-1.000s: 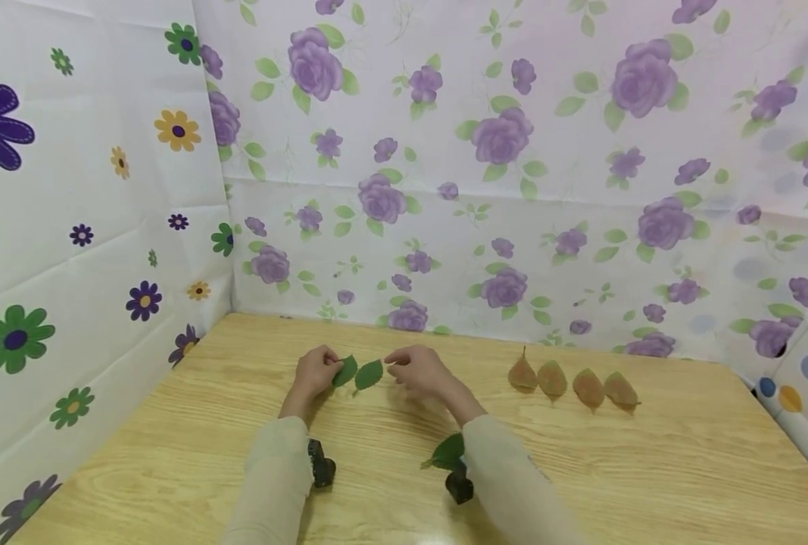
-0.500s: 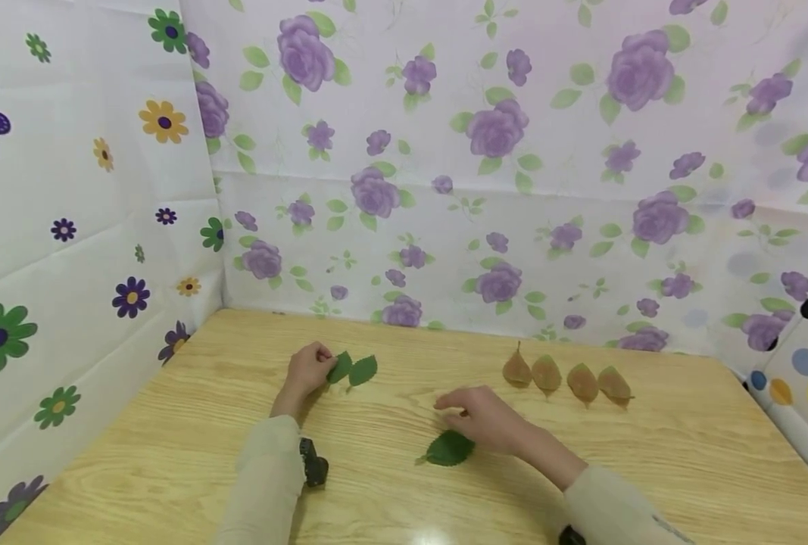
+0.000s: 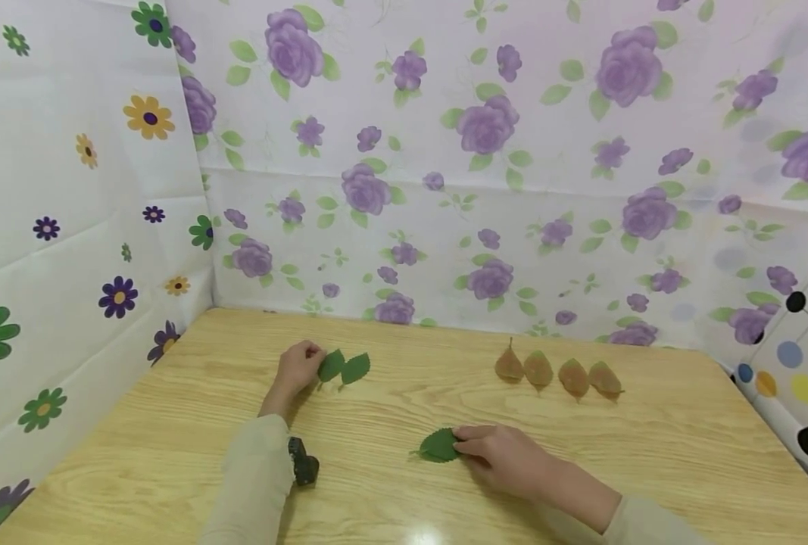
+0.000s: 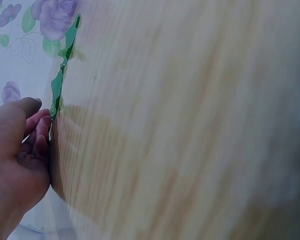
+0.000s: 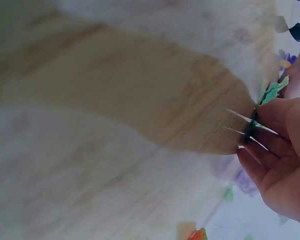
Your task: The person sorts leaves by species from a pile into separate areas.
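In the head view, two serrated green leaves lie side by side at the left: a near-left leaf (image 3: 332, 366) and its right-hand neighbour (image 3: 356, 369). My left hand (image 3: 299, 366) has its curled fingertips on the outer edge of the first; the left wrist view shows that leaf (image 4: 56, 92) edge-on at the fingers (image 4: 42, 131). Lower and nearer the middle, my right hand (image 3: 509, 456) pinches a larger green leaf (image 3: 438, 445) by its right end, its stem pointing left. In the right wrist view this leaf (image 5: 251, 125) sits between thumb and fingers, close over the wood.
Several reddish-brown leaves (image 3: 538, 369) lie in a row at the right rear of the wooden table (image 3: 662, 454). Behind stands a purple-rose cloth (image 3: 410, 182), with a daisy-print cloth (image 3: 90, 250) at the left. A black wrist camera (image 3: 302, 462) sits on the left sleeve.
My right hand has left the pair of green leaves, come right and toward me, and taken hold of the larger leaf. My left hand stays at its leaf while the view shifts slightly.
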Demonstrator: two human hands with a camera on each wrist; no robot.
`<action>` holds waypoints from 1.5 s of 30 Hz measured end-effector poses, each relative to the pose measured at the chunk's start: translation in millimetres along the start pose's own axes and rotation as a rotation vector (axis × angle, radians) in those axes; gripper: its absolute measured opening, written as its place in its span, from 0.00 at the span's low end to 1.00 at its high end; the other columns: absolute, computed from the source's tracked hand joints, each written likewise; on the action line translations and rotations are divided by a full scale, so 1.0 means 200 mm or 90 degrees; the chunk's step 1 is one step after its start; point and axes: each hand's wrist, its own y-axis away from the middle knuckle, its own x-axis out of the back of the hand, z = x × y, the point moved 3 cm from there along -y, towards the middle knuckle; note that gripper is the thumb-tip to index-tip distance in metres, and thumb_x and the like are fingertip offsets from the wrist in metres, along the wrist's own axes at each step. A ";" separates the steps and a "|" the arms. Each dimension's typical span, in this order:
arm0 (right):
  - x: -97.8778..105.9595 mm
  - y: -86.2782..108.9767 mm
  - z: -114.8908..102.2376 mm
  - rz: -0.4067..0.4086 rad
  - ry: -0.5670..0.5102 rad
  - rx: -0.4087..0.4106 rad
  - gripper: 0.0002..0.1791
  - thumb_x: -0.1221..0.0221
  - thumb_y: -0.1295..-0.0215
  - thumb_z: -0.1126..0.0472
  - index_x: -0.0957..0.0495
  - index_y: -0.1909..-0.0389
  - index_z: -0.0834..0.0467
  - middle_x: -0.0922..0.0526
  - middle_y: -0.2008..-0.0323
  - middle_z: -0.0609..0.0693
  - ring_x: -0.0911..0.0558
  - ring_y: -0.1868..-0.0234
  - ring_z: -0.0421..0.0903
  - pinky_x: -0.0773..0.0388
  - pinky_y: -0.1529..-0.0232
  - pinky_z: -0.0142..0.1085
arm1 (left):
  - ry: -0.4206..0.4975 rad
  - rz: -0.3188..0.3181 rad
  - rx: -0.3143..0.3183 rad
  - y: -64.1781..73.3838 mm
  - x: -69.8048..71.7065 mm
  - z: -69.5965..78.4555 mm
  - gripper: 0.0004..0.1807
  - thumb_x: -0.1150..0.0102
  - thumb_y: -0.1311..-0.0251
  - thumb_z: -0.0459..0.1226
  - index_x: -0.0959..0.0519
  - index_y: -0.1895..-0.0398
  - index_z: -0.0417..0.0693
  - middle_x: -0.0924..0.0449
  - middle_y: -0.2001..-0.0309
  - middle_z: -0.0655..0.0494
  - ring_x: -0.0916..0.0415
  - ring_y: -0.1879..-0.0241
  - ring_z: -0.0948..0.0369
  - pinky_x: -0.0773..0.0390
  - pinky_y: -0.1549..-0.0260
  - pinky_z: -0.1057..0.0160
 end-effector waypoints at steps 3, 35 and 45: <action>0.00 0.01 0.00 0.007 0.011 0.005 0.13 0.38 0.38 0.69 0.18 0.53 0.68 0.20 0.48 0.62 0.20 0.48 0.55 0.21 0.52 0.38 | 0.012 -0.002 0.003 0.00 0.00 0.01 0.13 0.49 0.31 0.34 0.24 0.56 0.29 0.22 0.58 0.38 0.26 0.56 0.45 0.25 0.56 0.50; -0.04 0.05 0.00 0.029 0.032 0.028 0.15 0.40 0.35 0.68 0.21 0.49 0.69 0.23 0.44 0.63 0.22 0.44 0.55 0.21 0.51 0.40 | 0.072 -0.313 -0.231 0.50 -0.35 0.53 0.07 0.42 0.37 0.31 0.20 0.60 0.34 0.19 0.63 0.52 0.22 0.64 0.57 0.20 0.65 0.63; -0.03 0.05 0.00 0.023 0.027 0.021 0.15 0.40 0.35 0.68 0.21 0.49 0.70 0.23 0.44 0.64 0.22 0.45 0.55 0.21 0.52 0.38 | 0.104 -0.363 -0.155 0.54 -0.41 0.58 0.04 0.38 0.41 0.28 0.20 0.65 0.34 0.19 0.73 0.52 0.20 0.77 0.58 0.20 0.78 0.63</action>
